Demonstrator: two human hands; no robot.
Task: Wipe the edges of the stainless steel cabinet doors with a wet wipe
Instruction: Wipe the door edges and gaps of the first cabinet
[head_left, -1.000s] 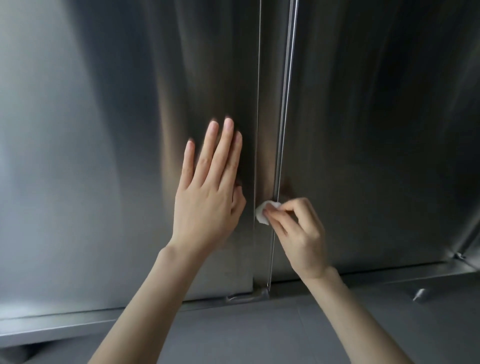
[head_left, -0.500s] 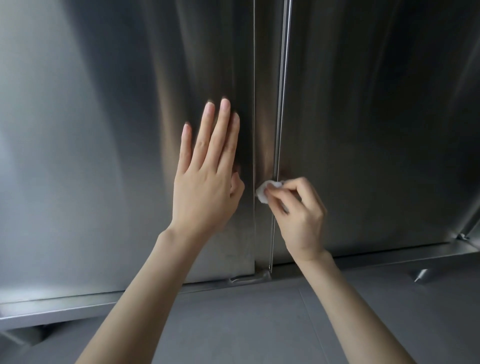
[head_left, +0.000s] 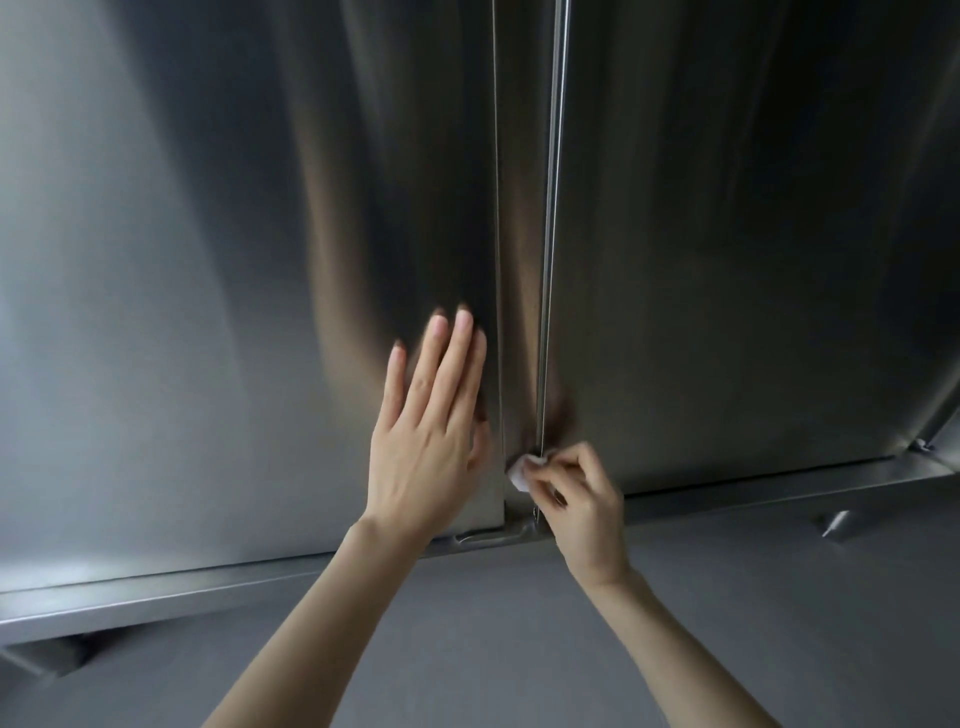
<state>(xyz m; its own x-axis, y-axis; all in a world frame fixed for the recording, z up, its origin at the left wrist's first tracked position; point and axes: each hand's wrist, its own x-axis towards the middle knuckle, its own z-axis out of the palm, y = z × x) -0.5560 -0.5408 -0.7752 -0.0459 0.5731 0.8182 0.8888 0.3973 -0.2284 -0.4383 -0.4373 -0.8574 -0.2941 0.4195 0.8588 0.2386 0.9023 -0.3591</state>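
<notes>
Two stainless steel cabinet doors fill the view, the left door (head_left: 218, 291) and the right door (head_left: 737, 260). They meet at a vertical seam with a narrow strip (head_left: 519, 291) between their edges. My left hand (head_left: 428, 431) lies flat on the left door near its right edge, fingers together and pointing up. My right hand (head_left: 576, 493) pinches a small folded white wet wipe (head_left: 522, 470) against the right door's left edge, close to the door's bottom corner.
A steel base rail (head_left: 171, 597) runs under the doors. A cabinet foot (head_left: 834, 525) stands at the lower right and another support (head_left: 47, 657) at the lower left. Grey floor (head_left: 467, 649) spreads below.
My right hand has slid the wipe down the right door's edge toward the bottom corner. My left hand stays flat on the left door. The view has tilted up slightly.
</notes>
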